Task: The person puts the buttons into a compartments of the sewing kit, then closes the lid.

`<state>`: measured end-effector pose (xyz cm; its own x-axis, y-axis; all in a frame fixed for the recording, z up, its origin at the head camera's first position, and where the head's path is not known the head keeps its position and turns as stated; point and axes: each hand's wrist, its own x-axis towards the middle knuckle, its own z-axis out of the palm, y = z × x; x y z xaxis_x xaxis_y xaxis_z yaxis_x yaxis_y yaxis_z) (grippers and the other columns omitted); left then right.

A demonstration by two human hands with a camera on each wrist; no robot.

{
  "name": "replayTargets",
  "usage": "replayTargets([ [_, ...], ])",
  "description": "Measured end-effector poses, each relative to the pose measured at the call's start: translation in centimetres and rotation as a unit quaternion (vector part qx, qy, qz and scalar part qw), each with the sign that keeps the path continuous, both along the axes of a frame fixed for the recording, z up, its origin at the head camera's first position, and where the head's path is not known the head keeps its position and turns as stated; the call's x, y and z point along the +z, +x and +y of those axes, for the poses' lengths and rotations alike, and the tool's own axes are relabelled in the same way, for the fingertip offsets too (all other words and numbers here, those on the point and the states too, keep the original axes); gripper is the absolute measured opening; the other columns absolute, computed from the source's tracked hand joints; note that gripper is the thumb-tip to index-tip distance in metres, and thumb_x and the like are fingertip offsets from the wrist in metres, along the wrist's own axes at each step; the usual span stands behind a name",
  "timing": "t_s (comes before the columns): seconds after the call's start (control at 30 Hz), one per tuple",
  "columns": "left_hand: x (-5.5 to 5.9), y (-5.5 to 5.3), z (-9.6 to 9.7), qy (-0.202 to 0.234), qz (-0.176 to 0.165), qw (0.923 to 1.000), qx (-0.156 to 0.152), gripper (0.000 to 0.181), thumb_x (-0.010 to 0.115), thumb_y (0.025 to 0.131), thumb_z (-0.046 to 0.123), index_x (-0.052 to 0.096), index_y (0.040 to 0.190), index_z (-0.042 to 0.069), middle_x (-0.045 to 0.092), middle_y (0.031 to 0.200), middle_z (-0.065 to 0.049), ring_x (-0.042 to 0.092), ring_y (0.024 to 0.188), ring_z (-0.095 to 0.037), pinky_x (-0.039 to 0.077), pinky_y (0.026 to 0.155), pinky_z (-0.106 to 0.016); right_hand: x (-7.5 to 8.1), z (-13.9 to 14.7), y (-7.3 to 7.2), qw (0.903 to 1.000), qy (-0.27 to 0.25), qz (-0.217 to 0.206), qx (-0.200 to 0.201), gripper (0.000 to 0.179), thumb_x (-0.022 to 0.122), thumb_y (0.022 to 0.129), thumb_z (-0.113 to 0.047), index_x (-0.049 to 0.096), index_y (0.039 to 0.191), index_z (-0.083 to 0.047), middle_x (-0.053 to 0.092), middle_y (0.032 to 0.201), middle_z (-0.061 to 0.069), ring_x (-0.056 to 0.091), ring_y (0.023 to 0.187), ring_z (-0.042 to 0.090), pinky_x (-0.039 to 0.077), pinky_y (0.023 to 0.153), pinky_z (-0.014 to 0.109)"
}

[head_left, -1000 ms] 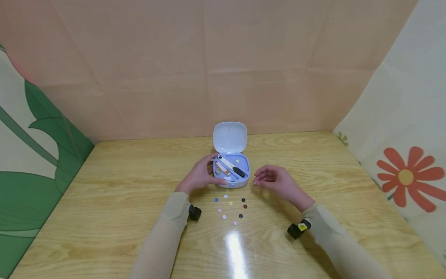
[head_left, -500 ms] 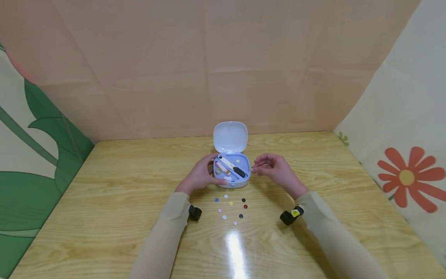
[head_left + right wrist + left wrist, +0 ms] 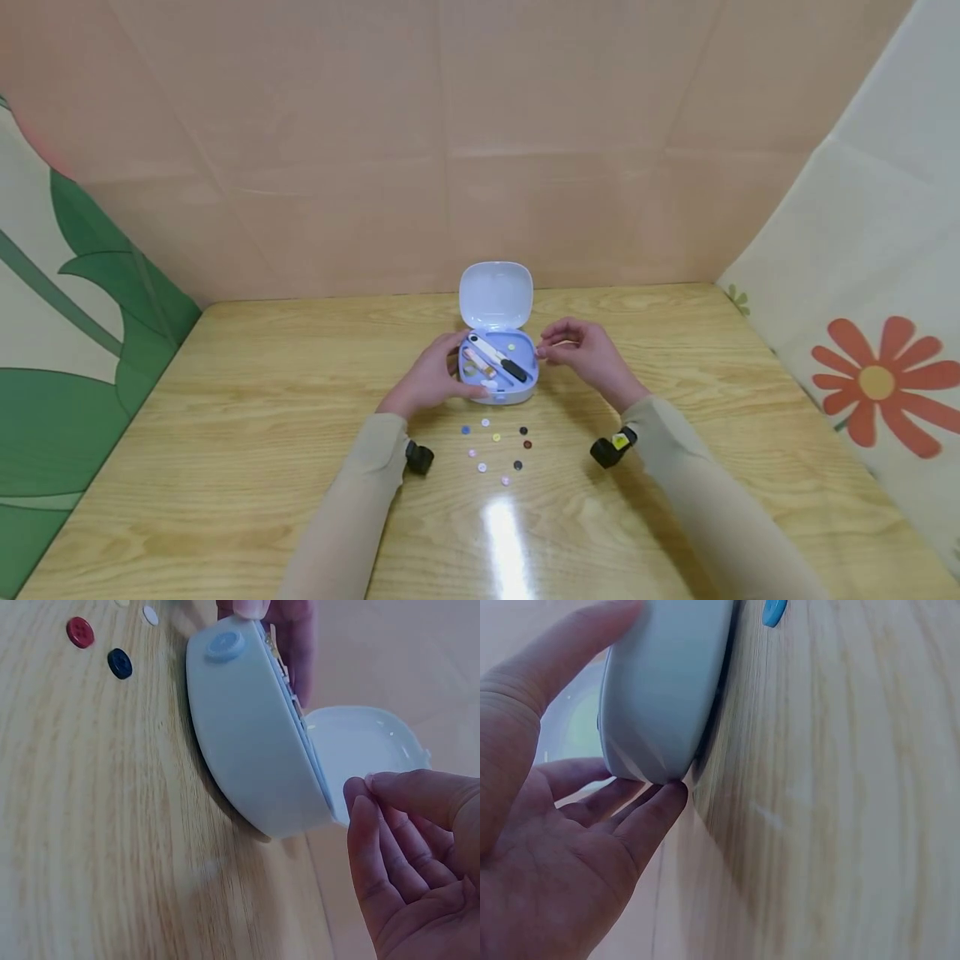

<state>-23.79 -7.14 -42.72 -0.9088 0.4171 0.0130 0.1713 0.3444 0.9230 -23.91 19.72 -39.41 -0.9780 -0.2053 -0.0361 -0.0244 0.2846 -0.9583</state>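
Observation:
A small lilac sewing box [image 3: 517, 398] stands on the table with its white lid [image 3: 495, 296] raised at the back. My left hand [image 3: 429, 379] grips its left side, thumb at the front and fingers round the far side. Beside the right rim, my right hand [image 3: 588, 354] pinches a tiny pale pink button [image 3: 370, 779] between thumb and index finger, mostly hidden by the fingertips. Inside the box lie a long white tool with a black end [image 3: 513, 368], a pinkish strip [image 3: 477, 361] and a pale yellow button [image 3: 512, 347].
Several loose buttons lie in front of the box, among them a blue button [image 3: 466, 430], a yellow button [image 3: 497, 437], a dark red button [image 3: 527, 444] and a black button [image 3: 517, 465]. Behind the wooden table [image 3: 300, 350] hangs a plain peach backdrop [image 3: 337, 167].
My right hand has moved left and slightly away from me, bringing the pinched button to the box's right rim. The left hand and the box have stayed put.

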Motion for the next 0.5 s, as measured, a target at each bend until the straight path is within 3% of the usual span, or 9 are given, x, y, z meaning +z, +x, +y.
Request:
replayTargets([
  [0.27, 0.1, 0.0, 0.0, -0.007, -0.005, 0.9999, 0.007, 0.101, 0.089, 0.065, 0.022, 0.032, 0.149, 0.013, 0.038, 0.139, -0.007, 0.043, 0.126, -0.023, 0.041, 0.101, -0.021, -0.3, -0.4, -1.1, 0.9988, 0.048, 0.011, -0.009, 0.033, 0.071, 0.085, -0.006, 0.058, 0.114, 0.006, 0.067, 0.100, 0.014, 0.064, 0.093, 0.024, 0.055, 0.082, 0.031],
  [0.5, 0.2, 0.1, 0.1, -0.019, -0.005, 0.9997, 0.015, 0.102, 0.089, 0.065, 0.021, 0.032, 0.149, 0.013, 0.038, 0.140, -0.006, 0.043, 0.127, -0.023, 0.041, 0.101, -0.021, -0.6, -1.0, -1.7, 0.9996, 0.025, 0.010, -0.011, 0.027, 0.072, 0.084, -0.002, 0.060, 0.108, 0.003, 0.069, 0.099, 0.015, 0.066, 0.092, 0.023, 0.056, 0.078, 0.028],
])
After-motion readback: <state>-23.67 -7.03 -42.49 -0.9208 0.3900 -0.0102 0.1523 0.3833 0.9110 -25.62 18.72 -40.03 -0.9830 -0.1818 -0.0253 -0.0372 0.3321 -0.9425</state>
